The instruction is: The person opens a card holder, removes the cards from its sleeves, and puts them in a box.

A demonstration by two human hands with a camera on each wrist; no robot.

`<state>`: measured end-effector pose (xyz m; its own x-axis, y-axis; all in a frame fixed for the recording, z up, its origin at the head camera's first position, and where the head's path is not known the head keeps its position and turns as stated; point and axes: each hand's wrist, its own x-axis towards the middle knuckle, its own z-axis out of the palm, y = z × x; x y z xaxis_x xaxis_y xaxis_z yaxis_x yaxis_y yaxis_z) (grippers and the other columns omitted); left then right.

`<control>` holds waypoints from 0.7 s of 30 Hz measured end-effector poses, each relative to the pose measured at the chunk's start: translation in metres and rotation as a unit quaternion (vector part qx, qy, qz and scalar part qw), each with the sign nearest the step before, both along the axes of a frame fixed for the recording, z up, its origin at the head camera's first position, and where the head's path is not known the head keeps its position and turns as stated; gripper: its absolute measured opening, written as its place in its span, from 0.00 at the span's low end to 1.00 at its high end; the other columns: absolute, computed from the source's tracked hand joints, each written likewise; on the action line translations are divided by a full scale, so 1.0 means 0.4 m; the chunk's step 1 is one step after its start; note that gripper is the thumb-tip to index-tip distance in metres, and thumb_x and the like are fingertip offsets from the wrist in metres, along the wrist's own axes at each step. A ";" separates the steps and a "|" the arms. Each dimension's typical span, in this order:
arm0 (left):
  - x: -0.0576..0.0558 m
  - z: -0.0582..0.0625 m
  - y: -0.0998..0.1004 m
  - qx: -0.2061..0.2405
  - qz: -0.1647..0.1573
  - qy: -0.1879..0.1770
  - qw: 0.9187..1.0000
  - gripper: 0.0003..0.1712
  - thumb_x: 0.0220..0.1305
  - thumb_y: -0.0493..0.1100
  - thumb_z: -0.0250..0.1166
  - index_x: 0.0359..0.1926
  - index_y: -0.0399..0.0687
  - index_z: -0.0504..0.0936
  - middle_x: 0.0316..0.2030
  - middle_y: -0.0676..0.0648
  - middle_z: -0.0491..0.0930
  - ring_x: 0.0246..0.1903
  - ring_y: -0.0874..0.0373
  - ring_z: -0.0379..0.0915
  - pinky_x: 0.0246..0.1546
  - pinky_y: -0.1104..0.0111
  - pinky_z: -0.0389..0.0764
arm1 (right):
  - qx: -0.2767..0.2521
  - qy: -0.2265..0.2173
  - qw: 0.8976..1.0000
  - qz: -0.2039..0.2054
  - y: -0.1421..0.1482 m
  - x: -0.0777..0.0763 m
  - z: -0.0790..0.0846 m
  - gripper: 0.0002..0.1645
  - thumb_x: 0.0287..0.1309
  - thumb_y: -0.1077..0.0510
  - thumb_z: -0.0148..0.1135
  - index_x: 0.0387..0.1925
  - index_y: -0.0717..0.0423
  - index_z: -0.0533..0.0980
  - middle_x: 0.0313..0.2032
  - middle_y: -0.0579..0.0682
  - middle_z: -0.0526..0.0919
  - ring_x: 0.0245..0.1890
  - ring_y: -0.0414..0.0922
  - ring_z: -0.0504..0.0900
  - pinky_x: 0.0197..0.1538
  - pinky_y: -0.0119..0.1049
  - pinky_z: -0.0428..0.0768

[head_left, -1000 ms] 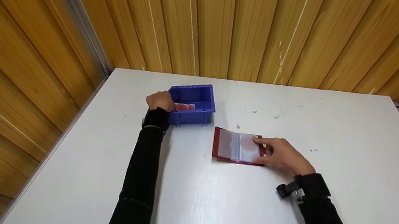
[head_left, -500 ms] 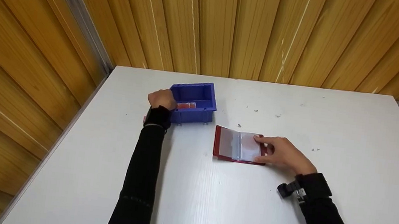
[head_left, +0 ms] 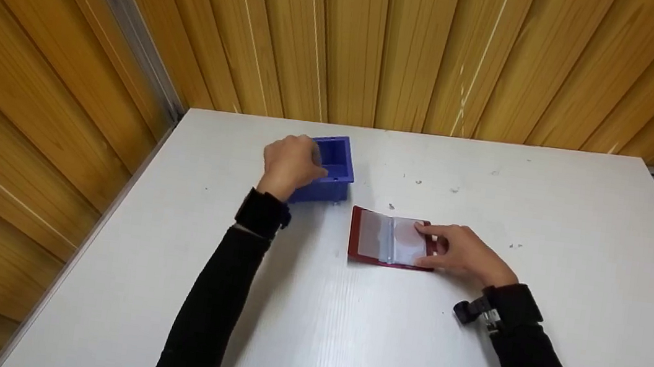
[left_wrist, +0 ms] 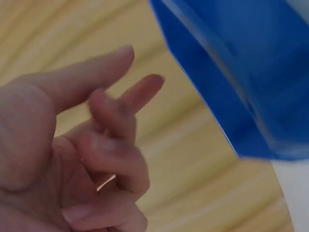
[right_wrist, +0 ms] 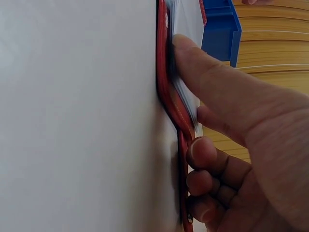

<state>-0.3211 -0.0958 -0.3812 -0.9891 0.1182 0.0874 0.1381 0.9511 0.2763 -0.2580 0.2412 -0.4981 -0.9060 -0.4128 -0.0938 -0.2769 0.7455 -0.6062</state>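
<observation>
An open card holder [head_left: 372, 234] with a dark red cover and clear plastic sleeves lies on the table. My right hand [head_left: 468, 254] pinches its right side, thumb on the sleeves and other fingers at the cover's edge, as the right wrist view shows. Beyond it to the left stands a blue plastic bin [head_left: 326, 191]. Over the bin's left part is my left hand [head_left: 292, 163], hiding that side and the orange-red card seen there earlier. In the left wrist view this hand [left_wrist: 101, 140] has loosely bent fingers, thumb and index apart, nothing between them, beside the bin wall [left_wrist: 212, 96].
The white table [head_left: 407, 343] ends at a wood-patterned panel wall [head_left: 381, 47] behind and another on the left. Small dark marks [head_left: 419, 182] dot the tabletop behind the card holder. A wrist-worn camera [head_left: 467, 313] juts out beside the right wrist.
My left hand has risen from the bin's left side, shifted slightly right and turned, now covering the orange-red card from view. The right hand and the card holder have stayed in place.
</observation>
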 end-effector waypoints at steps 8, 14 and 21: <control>0.106 -0.110 0.116 0.009 -0.145 -0.053 0.988 0.19 0.54 0.50 0.81 0.47 0.53 0.91 0.37 0.50 0.89 0.42 0.51 0.82 0.43 0.54 0.78 | -0.008 -0.012 1.000 -0.006 -0.006 -0.006 -0.008 0.46 0.51 0.46 0.82 0.70 0.53 0.74 0.29 0.49 0.72 0.35 0.44 0.69 0.36 0.32 0.67; 0.133 -0.198 0.135 0.002 -0.175 -0.079 0.981 0.20 0.52 0.47 0.81 0.48 0.56 0.90 0.33 0.52 0.86 0.41 0.55 0.80 0.40 0.60 0.75 | -0.004 -0.004 1.000 -0.002 -0.013 -0.010 -0.008 0.46 0.51 0.46 0.82 0.69 0.53 0.75 0.29 0.48 0.73 0.34 0.44 0.70 0.36 0.33 0.67; 0.135 -0.228 0.130 0.022 -0.171 -0.080 0.982 0.23 0.53 0.45 0.81 0.52 0.56 0.89 0.34 0.51 0.86 0.40 0.57 0.80 0.44 0.58 0.78 | -0.001 -0.002 1.000 -0.007 -0.014 -0.016 -0.008 0.46 0.50 0.45 0.82 0.69 0.53 0.75 0.27 0.48 0.72 0.32 0.44 0.69 0.34 0.33 0.66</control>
